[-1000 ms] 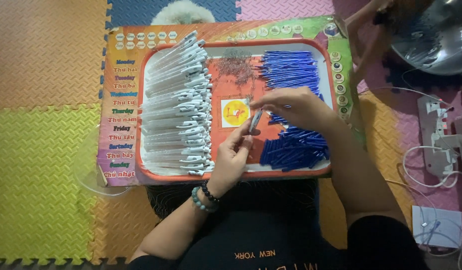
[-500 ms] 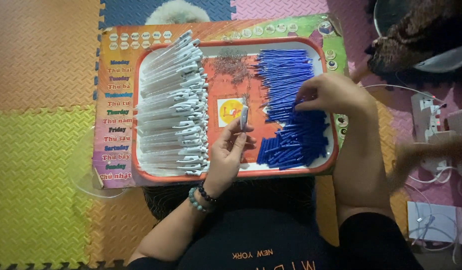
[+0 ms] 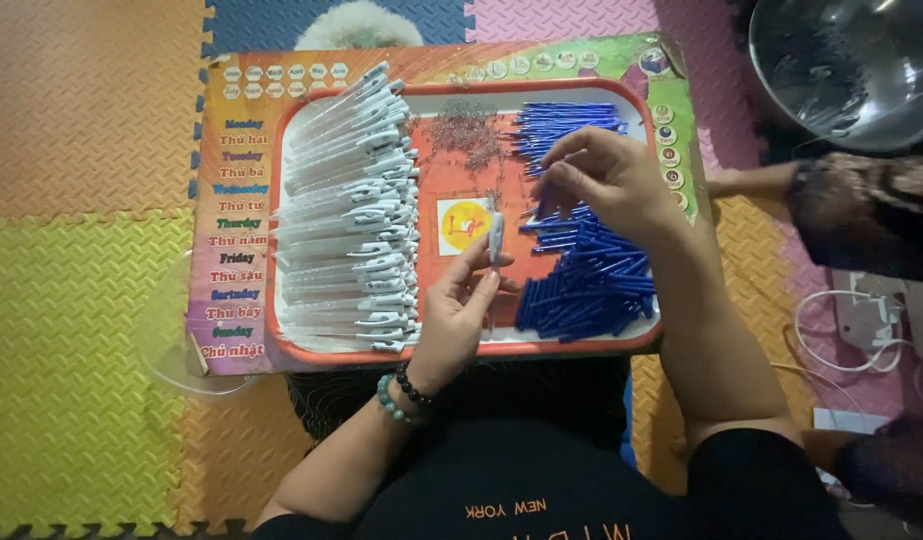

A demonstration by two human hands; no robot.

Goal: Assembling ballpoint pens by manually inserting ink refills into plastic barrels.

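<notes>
You're gripping a white pen barrel point(image 3: 496, 238) upright in left hand point(image 3: 457, 315); right hand point(image 3: 607, 180) pinching a blue refill point(image 3: 544, 197). Next, probably aligning it with the barrel's opening.

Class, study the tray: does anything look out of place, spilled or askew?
Mostly tidy. White pen barrels lie in a neat row, but the blue refills at the right form a loose, crisscrossed heap, and small springs lie scattered on the tray.

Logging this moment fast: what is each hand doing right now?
Left hand: closed on a white pen barrel, held upright.
Right hand: fingers pinched at the blue refills; whether it grips one cannot be told.
</notes>
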